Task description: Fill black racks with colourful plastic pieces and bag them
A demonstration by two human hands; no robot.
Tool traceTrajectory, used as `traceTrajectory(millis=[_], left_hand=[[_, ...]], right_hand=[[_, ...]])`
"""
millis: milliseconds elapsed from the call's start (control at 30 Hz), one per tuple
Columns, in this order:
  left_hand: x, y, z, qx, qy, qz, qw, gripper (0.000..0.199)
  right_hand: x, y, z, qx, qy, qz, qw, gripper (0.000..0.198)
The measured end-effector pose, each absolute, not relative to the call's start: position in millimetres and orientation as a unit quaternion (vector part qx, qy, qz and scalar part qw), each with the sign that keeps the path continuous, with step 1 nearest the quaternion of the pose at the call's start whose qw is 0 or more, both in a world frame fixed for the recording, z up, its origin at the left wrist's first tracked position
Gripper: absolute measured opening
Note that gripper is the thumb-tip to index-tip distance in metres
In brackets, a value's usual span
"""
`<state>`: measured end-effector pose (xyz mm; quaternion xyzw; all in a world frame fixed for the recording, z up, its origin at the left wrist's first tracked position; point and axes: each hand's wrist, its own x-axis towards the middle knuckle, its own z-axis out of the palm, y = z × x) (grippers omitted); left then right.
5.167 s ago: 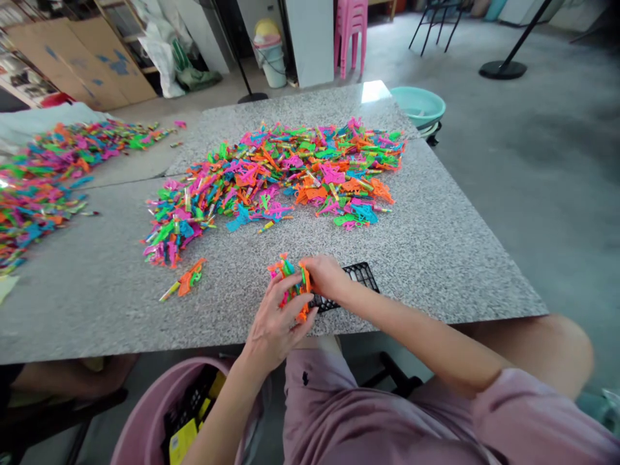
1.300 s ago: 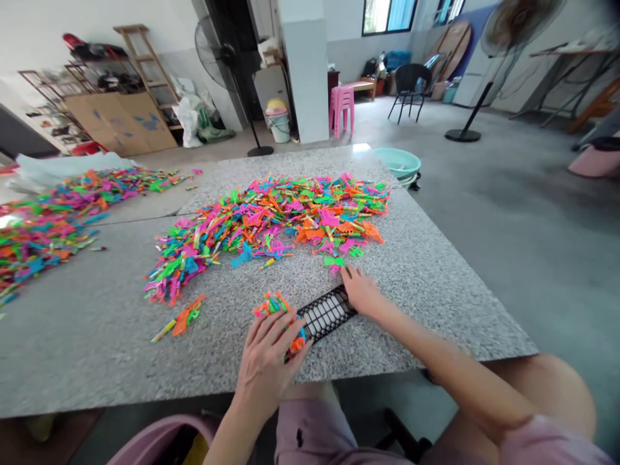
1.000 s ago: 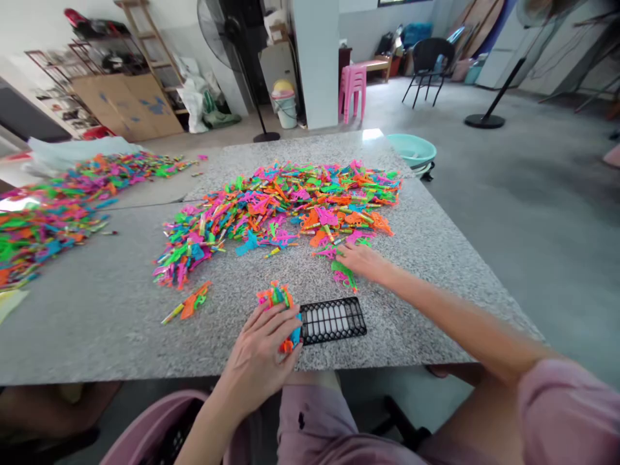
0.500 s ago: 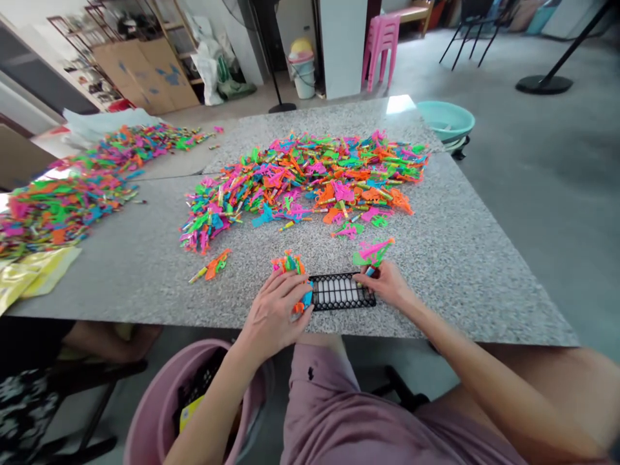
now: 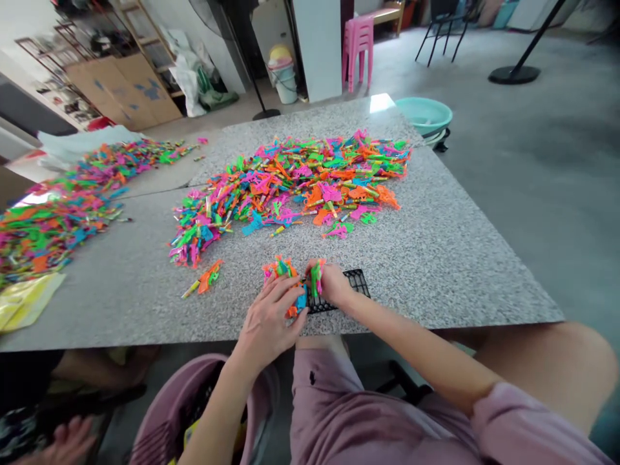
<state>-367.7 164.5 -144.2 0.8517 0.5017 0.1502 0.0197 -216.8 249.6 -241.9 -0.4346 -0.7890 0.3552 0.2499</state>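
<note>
A black plastic grid tray (image 5: pixel 359 281) lies near the table's front edge, partly covered by both hands. Over its left end curls my left hand (image 5: pixel 274 307), closed around a bunch of small orange, blue and green plastic toys (image 5: pixel 283 266). My right hand (image 5: pixel 334 284) is over the tray's middle, pinching a green and pink plastic toy (image 5: pixel 316 278) just right of that bunch. Its fingertips are mostly hidden. One orange and green toy with a yellow tube (image 5: pixel 206 279) lies alone on the table, left of my left hand.
A large heap of bright plastic toys (image 5: pixel 290 171) spreads across the speckled table (image 5: pixel 436 258). Another heap (image 5: pixel 58 223) lies at left beside yellow plastic bags (image 5: pixel 29 300). Below the front edge stands a pink bin (image 5: pixel 165 400); another person's hand (image 5: pixel 72 442) shows lower left.
My right hand has moved left along the tray with the green and pink toy, up to the bunch. My left hand keeps its hold. The view has shifted slightly.
</note>
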Motion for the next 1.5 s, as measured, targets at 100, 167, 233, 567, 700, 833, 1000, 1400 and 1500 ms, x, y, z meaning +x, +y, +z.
traceTrajectory(millis=[100,167,233,567,700,833,1000,1400,1500], left_hand=[[-367.3,163.4,-145.0,0.849,0.505,0.156,0.017,0.023],[-367.5,163.3,-146.6,0.846,0.508,0.164,0.011,0.027],[-367.7,164.0,-148.6,0.84,0.515,0.167,0.01,0.031],[-369.5,164.7,-152.7,0.845,0.506,0.172,0.009,0.026],[-369.9,164.6,-152.0,0.845,0.507,0.169,0.014,0.026],[-370.3,165.6,-152.5,0.846,0.507,0.163,0.017,0.026],[-369.3,165.3,-153.6,0.843,0.511,0.166,0.015,0.028],[-366.5,169.6,-146.1,0.858,0.497,0.111,-0.064,0.033],[-366.5,168.9,-148.2,0.856,0.497,0.123,-0.066,0.031]], right_hand=[[-226.1,252.6,-226.0,-0.459,-0.825,0.289,0.16,0.027],[-228.6,256.9,-216.1,-0.46,-0.837,0.267,0.132,0.03],[-229.2,261.7,-210.4,-0.447,-0.844,0.27,0.123,0.028],[-210.9,280.9,-240.2,-0.494,-0.759,0.361,0.223,0.015],[-207.7,277.9,-238.6,-0.472,-0.761,0.372,0.245,0.015],[-218.0,267.9,-229.4,-0.451,-0.818,0.315,0.165,0.016],[-230.1,264.9,-217.6,-0.458,-0.842,0.269,0.092,0.032],[-183.9,322.8,-217.7,-0.45,-0.863,0.171,0.154,0.038],[-162.3,364.4,-219.3,-0.527,-0.837,0.071,0.125,0.038]])
